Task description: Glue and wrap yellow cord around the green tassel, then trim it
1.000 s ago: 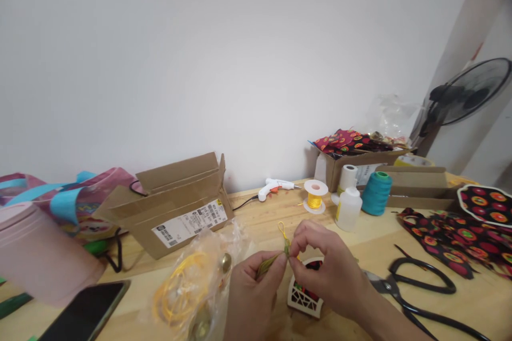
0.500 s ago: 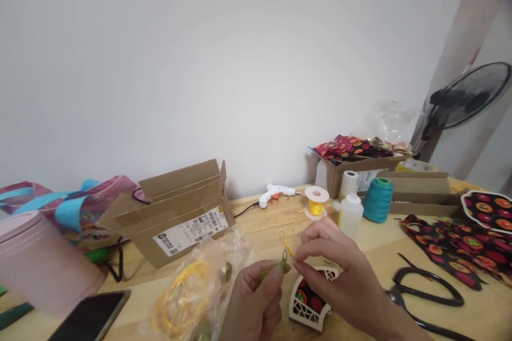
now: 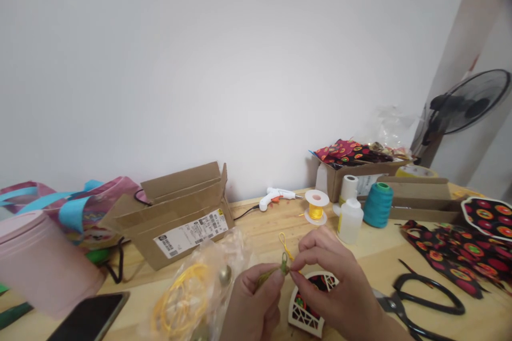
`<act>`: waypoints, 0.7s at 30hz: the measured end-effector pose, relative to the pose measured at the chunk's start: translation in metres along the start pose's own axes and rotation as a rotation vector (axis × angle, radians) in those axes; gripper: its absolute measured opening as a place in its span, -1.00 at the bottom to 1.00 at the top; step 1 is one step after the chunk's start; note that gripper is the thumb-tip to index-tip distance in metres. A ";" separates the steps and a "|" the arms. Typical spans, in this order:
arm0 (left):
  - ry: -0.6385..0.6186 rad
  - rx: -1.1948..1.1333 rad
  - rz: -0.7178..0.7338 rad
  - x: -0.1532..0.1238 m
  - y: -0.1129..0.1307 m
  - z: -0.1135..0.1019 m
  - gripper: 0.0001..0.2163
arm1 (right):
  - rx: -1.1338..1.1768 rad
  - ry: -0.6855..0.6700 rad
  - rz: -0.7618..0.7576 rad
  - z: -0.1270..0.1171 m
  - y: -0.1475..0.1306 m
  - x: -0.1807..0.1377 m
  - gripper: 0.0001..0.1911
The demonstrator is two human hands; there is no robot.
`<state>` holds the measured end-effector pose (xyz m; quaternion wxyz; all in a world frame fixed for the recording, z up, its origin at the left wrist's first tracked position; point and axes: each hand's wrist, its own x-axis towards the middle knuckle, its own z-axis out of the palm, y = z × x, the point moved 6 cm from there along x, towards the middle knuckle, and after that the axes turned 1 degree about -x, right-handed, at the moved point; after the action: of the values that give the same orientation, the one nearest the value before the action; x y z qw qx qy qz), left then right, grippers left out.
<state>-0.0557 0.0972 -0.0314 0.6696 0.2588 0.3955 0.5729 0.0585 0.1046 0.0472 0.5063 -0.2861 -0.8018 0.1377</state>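
Observation:
My left hand is closed in a pinch on an olive-green tassel just above the wooden table. My right hand pinches the yellow cord loop that sticks up from the tassel's top. The two hands meet at the tassel's head. Below my right hand lies a white laser-cut wooden piece with patterned fabric in it, partly hidden by the hand.
A plastic bag with yellow cord and brass bells lies left of my hands. Black scissors lie at the right near patterned fabric. Behind stand a yellow cord spool, white bottle, teal thread cone, glue gun, cardboard boxes, phone.
My right hand drew away from the tassel, then came back to pinch the yellow loop again. The view tilted up slightly, so the table items sit lower in frame.

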 end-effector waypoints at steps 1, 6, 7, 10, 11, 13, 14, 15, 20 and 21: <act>0.002 0.002 0.003 0.000 0.000 0.000 -0.77 | 0.000 0.008 -0.004 0.000 -0.001 0.000 -0.89; 0.005 0.015 0.007 0.001 -0.002 0.000 -0.78 | 0.003 0.045 -0.013 0.000 -0.003 0.002 -0.89; 0.007 0.023 0.006 0.002 -0.002 0.000 -0.78 | 0.010 0.050 -0.009 0.000 -0.003 0.002 -0.89; 0.021 0.059 0.014 0.003 -0.003 -0.001 -0.76 | 0.037 0.052 0.032 -0.001 -0.001 0.004 -0.87; 0.025 0.071 0.017 0.003 -0.003 -0.001 -0.75 | 0.048 0.047 0.049 -0.001 -0.001 0.004 -0.87; 0.033 0.087 0.016 0.003 -0.002 0.000 -0.74 | 0.075 0.027 0.088 0.000 0.001 0.004 -0.87; 0.034 0.090 0.013 0.003 -0.002 0.000 -0.74 | 0.093 0.017 0.110 0.001 0.002 0.004 -0.87; 0.032 0.087 0.007 0.003 -0.002 0.001 -0.74 | 0.119 0.003 0.136 0.002 0.004 0.003 -0.87; -0.019 0.062 -0.032 0.001 -0.004 0.005 -0.74 | 0.372 -0.082 0.312 0.009 0.018 -0.002 -0.90; -0.026 0.054 -0.036 0.001 -0.004 0.005 -0.74 | 0.437 -0.086 0.354 0.009 0.022 -0.003 -0.91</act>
<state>-0.0497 0.0977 -0.0319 0.6777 0.2772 0.4066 0.5464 0.0584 0.1207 0.0296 0.4895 -0.2996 -0.7114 0.4058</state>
